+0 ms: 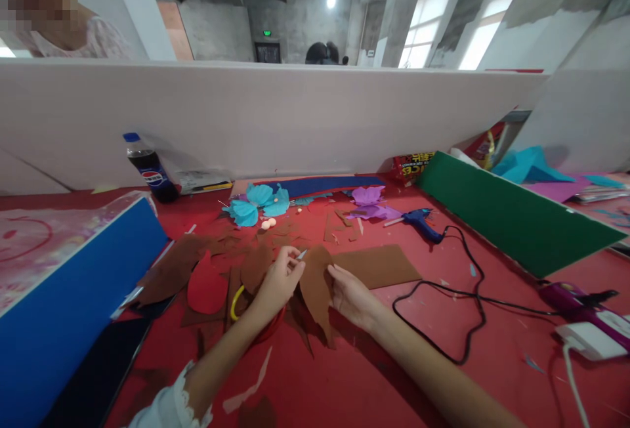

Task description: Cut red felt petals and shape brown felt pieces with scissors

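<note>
My right hand (352, 295) pinches the edge of a brown leaf-shaped cutout (315, 280), which is held up with its narrow tip pointing down. The fingers of my left hand (286, 276) are closed on a small pale pointed piece (302, 255) just by the cutout's left edge; its kind is too small to tell. Behind my left wrist lies another brown rounded cutout (256, 267). A yellow loop handle (236, 303) shows next to it, partly covered by my forearm. Left of that is a red teardrop-shaped cutout (207, 289). A brown rectangular sheet (378, 265) lies beyond my right hand.
Turquoise paper flowers (258, 203), purple paper pieces (369, 201) and a blue glue gun (420, 223) with a black cord lie at the back. A cola bottle (150, 169) stands left. Blue (83, 297) and green (512, 218) boards flank the red table (374, 375).
</note>
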The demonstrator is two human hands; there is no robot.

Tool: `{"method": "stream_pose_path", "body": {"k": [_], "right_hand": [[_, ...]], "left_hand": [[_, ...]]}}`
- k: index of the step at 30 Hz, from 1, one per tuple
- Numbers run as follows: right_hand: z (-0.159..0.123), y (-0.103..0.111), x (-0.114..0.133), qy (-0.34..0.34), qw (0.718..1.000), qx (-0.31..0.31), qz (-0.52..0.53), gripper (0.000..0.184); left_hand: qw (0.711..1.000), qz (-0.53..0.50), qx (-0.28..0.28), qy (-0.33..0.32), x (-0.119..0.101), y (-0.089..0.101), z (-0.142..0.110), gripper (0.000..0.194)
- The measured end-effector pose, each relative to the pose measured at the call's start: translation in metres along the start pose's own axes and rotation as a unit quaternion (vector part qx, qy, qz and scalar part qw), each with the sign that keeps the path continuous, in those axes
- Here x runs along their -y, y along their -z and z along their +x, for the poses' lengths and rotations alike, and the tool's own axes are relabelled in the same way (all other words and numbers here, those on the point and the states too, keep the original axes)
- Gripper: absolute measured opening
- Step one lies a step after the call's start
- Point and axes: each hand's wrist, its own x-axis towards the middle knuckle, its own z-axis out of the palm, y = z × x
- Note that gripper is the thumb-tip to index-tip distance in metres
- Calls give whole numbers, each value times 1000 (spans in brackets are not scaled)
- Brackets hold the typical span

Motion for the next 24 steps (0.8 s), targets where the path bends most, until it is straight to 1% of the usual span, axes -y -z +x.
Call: {"method": "stream_pose_path", "body": {"k": [2,4,8,11,15,18,20,24], "right_hand": [[0,0,0,-6,1000,0,11,10],[0,0,1,-13,1000,7,22,8],[0,-1,1,-24,999,25,28,12],[-1,-1,1,-27,999,34,27,12],[-1,-2,0,-37,998,26,33,10],[-2,-1,1,-45,998,14,46,8],[-3,-1,2,-54,997,7,51,9],[-5,-1,3,-56,997,16,45,9]], "left_hand": [[999,42,-14,-31,-2,0,-1,16],[996,71,-15,-47,-3,0,-2,15],[995,85,-21,-47,-2,-2,-1,19],[994,93,-24,-47,-1,-2,0,17],[992,109,-26,-61,1,-2,0,11],[990,119,-28,-74,0,-1,1,10],[990,115,-34,-76,-1,0,2,12],[997,59,-27,-45,-6,2,3,14]]}}
